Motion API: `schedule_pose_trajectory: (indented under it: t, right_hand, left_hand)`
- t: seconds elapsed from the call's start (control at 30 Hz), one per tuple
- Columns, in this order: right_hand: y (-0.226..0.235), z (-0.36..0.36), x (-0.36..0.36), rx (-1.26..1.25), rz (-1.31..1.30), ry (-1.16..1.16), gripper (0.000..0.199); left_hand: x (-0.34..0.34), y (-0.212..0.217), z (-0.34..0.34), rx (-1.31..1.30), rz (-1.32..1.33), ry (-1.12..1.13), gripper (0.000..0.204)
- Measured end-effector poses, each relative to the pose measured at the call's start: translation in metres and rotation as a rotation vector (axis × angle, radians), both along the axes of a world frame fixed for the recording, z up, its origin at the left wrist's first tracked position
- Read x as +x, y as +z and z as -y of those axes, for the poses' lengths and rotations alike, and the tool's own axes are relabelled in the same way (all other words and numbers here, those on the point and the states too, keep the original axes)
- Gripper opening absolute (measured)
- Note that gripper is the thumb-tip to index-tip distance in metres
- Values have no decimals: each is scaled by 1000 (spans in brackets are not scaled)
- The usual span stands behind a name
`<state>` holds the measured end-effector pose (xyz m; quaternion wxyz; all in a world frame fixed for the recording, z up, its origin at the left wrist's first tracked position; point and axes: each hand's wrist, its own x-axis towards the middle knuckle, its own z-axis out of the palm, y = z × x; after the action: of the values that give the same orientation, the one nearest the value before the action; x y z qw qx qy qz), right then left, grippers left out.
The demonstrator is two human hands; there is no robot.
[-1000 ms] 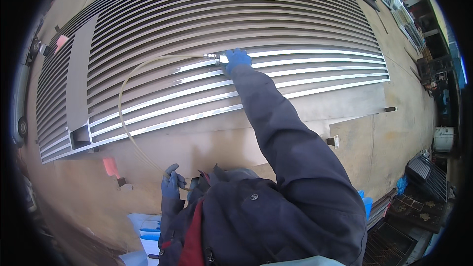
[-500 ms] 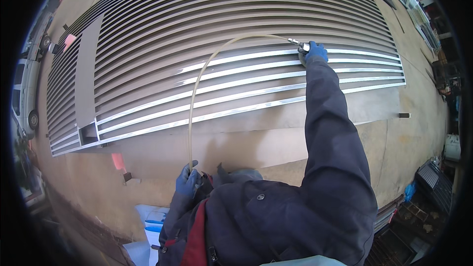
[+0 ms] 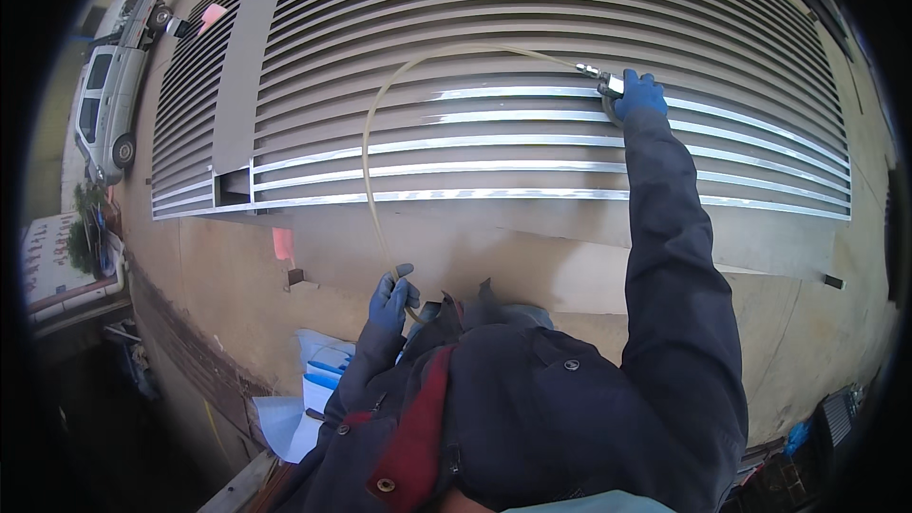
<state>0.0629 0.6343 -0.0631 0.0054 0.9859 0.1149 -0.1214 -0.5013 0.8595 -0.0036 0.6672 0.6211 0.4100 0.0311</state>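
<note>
My right hand (image 3: 642,97), in a blue glove, stretches far forward and is closed round a small silver air sander (image 3: 610,85). A round grey part of the tool shows at the slats, partly hidden by the hand. From its metal coupling a pale clear hose (image 3: 369,147) curves left and back to my left hand (image 3: 388,304). The gloved left fingers are bent round the hose close to my body, and a short loop shows below them. The wide slatted metal panel (image 3: 249,66) is mostly grey-beige; several of its nearest slats shine bare silver, with streaky left ends on two.
A flat grey-beige sheet (image 3: 570,228) lies along the panel's near edge. Pink pieces (image 3: 283,243) sit near the panel's left side. White and blue sheeting (image 3: 304,418) is beside my left arm. A silver vehicle (image 3: 109,109) stands at far left, and a dark block (image 3: 833,281) at right.
My view has turned and shifted, so the panel looks more level and sits farther right, with more of the left side visible. Both hands keep their holds on sander and hose.
</note>
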Motion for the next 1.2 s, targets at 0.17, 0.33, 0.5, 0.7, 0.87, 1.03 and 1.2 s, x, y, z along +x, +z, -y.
schedule_pose_trajectory:
  t: [0.17, 0.33, 0.5, 0.7, 0.87, 1.03, 1.2]
  right_hand:
    - [16, -79, -43, -1, -56, 157, 59]
    - [21, -154, -88, 16, -69, 302, 57]
    - [18, -217, -125, 20, -69, 371, 61]
    - [21, -277, -162, -1, -73, 322, 60]
    - [24, -314, -183, 6, -87, 253, 56]
    - [9, -334, -185, -46, -79, 98, 60]
    - [6, -348, -197, -63, -37, 62, 68]
  left_hand:
    - [-37, -6, -29, 73, 78, 220, 36]
    - [-73, -3, -34, 80, 98, 364, 38]
    - [-108, -12, -40, 29, 105, 428, 40]
    - [-152, -24, -79, -48, 163, 439, 37]
    - [-185, -30, -143, -86, 189, 358, 36]
    - [-213, -27, -188, -116, 195, 309, 36]
    - [-222, -21, -208, -194, 193, 270, 36]
